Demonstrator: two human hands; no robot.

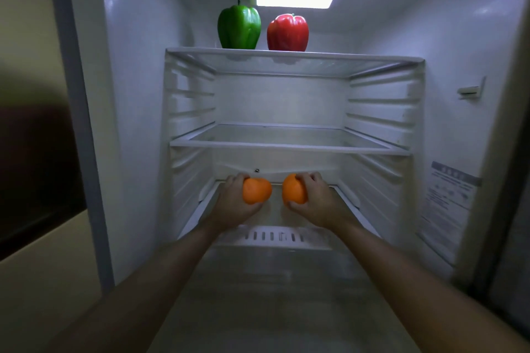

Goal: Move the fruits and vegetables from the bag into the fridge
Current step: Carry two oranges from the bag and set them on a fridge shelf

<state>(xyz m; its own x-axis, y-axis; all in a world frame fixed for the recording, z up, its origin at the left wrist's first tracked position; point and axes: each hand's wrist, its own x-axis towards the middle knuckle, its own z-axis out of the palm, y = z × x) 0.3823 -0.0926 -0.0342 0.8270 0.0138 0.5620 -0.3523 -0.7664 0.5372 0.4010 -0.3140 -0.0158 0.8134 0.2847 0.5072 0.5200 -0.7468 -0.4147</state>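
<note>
Left hand curled round left orange, right hand curled round right orange, over lowest shelf

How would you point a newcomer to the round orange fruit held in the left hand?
Look into the open white fridge and go down to the lowest shelf, where two hands reach in. The left hand grips the round orange fruit. It is the left one of two like fruits; the other orange fruit sits in the right hand.
</note>
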